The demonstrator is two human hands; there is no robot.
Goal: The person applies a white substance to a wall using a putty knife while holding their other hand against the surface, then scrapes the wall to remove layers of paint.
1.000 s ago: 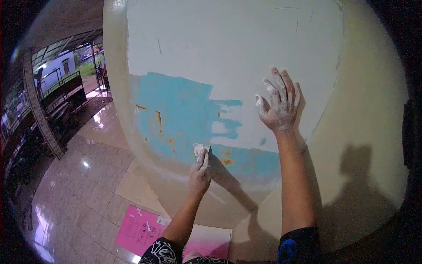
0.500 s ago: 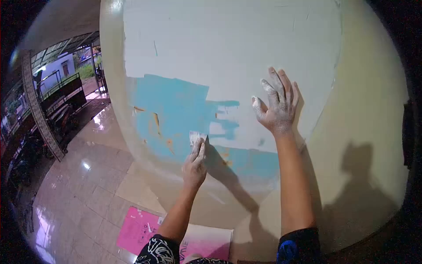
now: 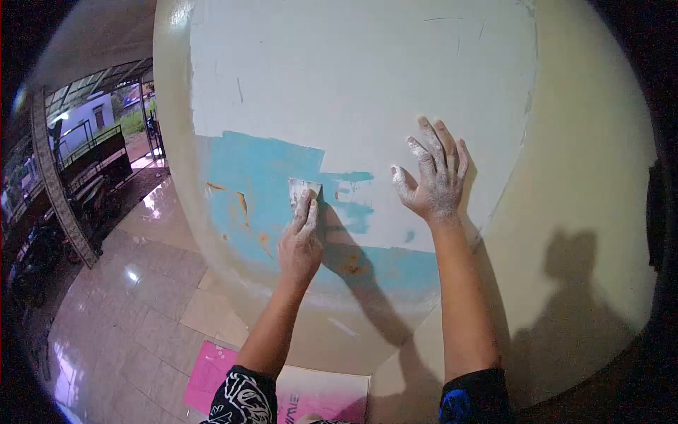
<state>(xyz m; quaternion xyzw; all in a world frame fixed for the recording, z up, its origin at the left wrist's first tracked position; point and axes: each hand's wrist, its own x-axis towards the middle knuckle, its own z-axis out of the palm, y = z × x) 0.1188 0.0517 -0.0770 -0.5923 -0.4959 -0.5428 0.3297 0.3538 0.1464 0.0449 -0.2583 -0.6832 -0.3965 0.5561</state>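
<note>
My left hand (image 3: 300, 244), dusted with white, grips a putty knife (image 3: 304, 192) whose blade lies against the wall's blue patch (image 3: 265, 166). Orange-brown marks show in the blue, left of and below the blade. Spread fingers of my right hand (image 3: 436, 177) rest against the white coated part of the wall (image 3: 353, 78); white powder covers them, and they hold nothing. Between the two hands, streaks of blue show through the white.
Pink and white boards (image 3: 321, 396) lie low at the wall's foot. A tiled floor (image 3: 134, 311) stretches to the left, with a pillar (image 3: 60, 177), a dark railing (image 3: 95, 159) and motorcycles beyond. Shadows fall on the cream wall (image 3: 593, 177) at right.
My left hand has moved up the blue patch with the putty knife. My right hand stays spread on the wall. The whole view has shifted slightly.
</note>
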